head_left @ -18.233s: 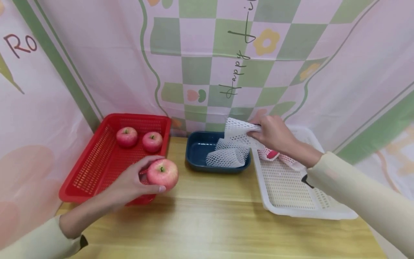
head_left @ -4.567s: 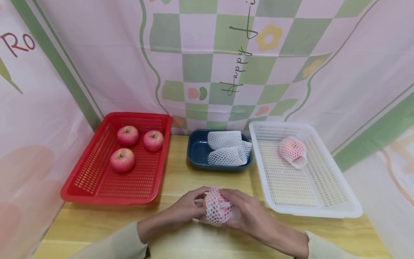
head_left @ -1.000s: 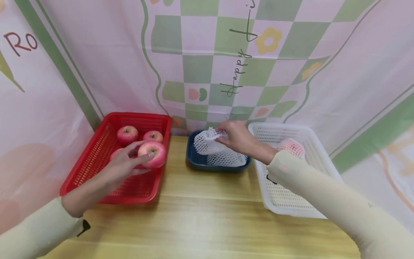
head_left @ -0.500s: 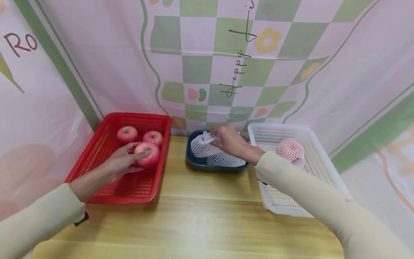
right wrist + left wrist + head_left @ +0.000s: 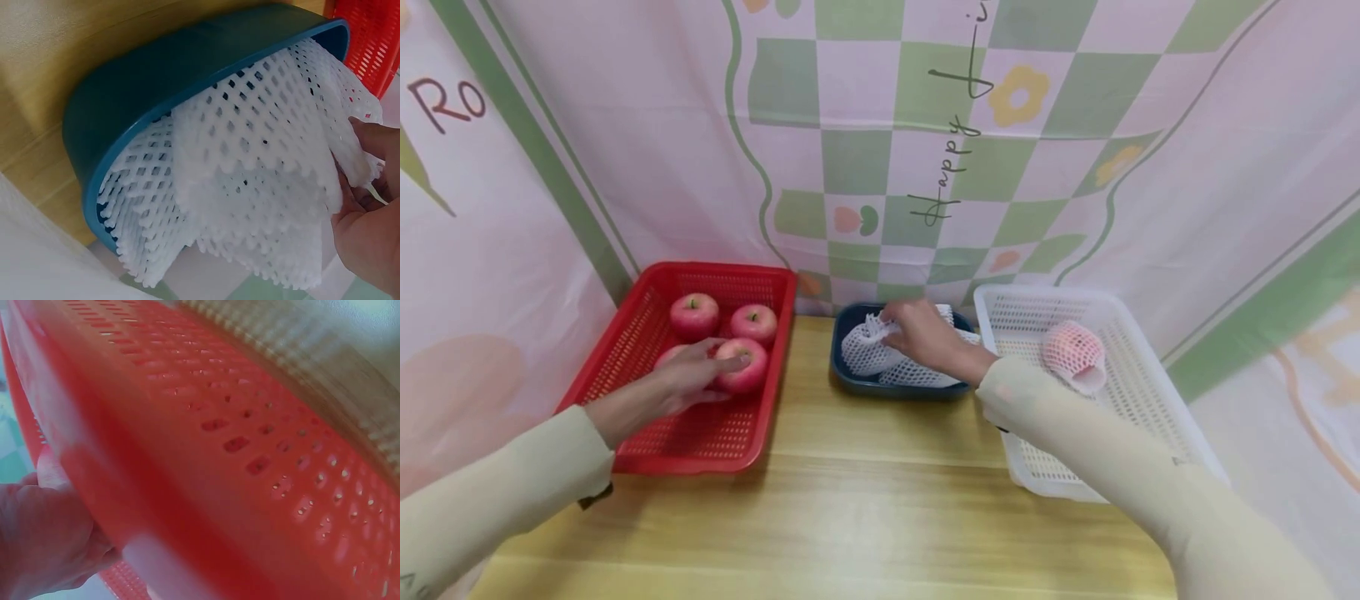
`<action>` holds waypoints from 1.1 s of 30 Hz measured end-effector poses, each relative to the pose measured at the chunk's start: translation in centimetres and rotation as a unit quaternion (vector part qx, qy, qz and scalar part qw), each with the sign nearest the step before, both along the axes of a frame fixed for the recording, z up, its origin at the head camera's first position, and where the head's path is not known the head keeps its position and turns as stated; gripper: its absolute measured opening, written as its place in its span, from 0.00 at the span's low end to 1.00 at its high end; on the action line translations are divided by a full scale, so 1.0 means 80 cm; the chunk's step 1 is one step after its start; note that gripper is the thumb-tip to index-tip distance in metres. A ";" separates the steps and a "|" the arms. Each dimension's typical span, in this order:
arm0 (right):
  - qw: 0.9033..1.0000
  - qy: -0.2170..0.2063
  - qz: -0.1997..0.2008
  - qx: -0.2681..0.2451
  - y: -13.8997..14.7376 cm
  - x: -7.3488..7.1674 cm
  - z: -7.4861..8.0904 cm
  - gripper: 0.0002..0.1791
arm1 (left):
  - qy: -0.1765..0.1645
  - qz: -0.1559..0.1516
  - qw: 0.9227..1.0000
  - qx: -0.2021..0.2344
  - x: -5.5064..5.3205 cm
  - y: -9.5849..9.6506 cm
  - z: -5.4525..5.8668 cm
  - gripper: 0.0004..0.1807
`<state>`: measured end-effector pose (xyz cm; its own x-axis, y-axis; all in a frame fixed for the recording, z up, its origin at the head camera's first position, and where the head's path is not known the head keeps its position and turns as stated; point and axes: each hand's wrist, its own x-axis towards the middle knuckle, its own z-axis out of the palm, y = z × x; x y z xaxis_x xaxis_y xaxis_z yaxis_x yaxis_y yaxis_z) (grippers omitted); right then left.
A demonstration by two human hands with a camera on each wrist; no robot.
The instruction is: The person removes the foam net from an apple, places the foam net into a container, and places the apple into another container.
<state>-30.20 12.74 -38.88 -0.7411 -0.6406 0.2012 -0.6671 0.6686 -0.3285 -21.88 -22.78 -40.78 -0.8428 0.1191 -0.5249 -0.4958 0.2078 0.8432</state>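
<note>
My left hand [image 5: 688, 377] reaches into the red basket [image 5: 767, 400], fingers and thumb around a bare apple [image 5: 747, 373]. Beside it lie two more apples, a left one [image 5: 694, 317] and a right one [image 5: 755, 321]; another apple [image 5: 664, 357] is mostly hidden behind the hand. In the middle, my right hand [image 5: 925, 336] pinches a white foam net sleeve [image 5: 867, 352] low in the dark blue dish [image 5: 850, 385]. The right wrist view shows thumb and fingers of the right hand [image 5: 372, 187] at the sleeve's edge, with other foam nets [image 5: 250, 119] piled alongside.
To the right stands a white basket [image 5: 1018, 475] holding one apple in a foam net [image 5: 1075, 354], partly behind my right forearm. All containers sit on a wooden table [image 5: 865, 517] against a checkered curtain [image 5: 853, 158].
Earlier both hands held a netted apple; net and apple are now apart. Over the last second the left hand lowered the apple into the red basket, and the right hand lowered the net into the dish.
</note>
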 end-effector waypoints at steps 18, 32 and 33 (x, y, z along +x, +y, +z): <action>0.999 -0.004 -0.038 0.016 -0.011 0.001 -0.014 0.20 | -0.022 -0.027 0.999 -0.035 -0.012 0.003 -0.011 0.45; 0.997 -0.030 -0.064 0.039 -0.013 0.003 -0.008 0.38 | -0.022 -0.057 0.994 -0.089 -0.008 0.005 -0.007 0.43; 0.997 -0.032 -0.065 0.041 -0.013 0.003 -0.007 0.40 | -0.021 -0.058 0.994 -0.095 -0.008 0.005 -0.007 0.44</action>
